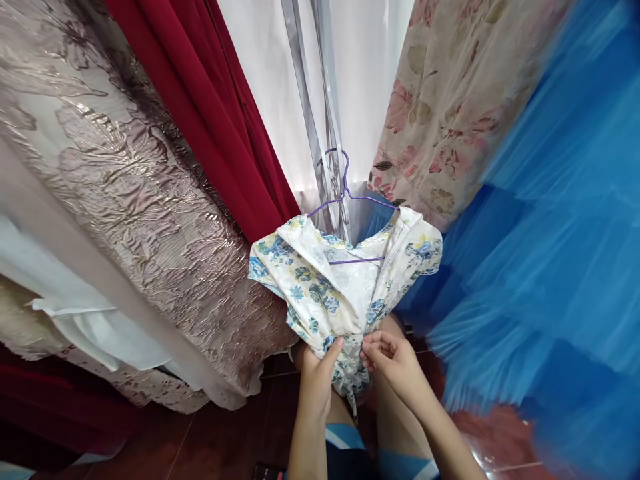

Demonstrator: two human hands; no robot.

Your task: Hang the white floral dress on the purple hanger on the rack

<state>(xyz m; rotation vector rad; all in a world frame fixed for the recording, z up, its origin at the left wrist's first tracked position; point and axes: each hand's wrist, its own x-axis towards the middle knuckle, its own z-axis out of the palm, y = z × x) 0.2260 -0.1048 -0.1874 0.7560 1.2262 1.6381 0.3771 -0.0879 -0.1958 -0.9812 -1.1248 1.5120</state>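
A person grips a floral garment [315,293] at the waist, its shoulders spread over a purple hanger [346,192].

The left hand [318,373] clasps the gathered cloth, thumb on the front, while the right hand [393,353] has thumb and forefinger pinched together at the waist just beside it, its other fingers curled. The white, blue-flowered piece is held in front of the person, above the legs and the dark red tiled floor [215,437], with red fabric [215,100] and metallic-patterned cloth [150,187] hanging to the left, ruffled blue tulle [540,240] to the right.
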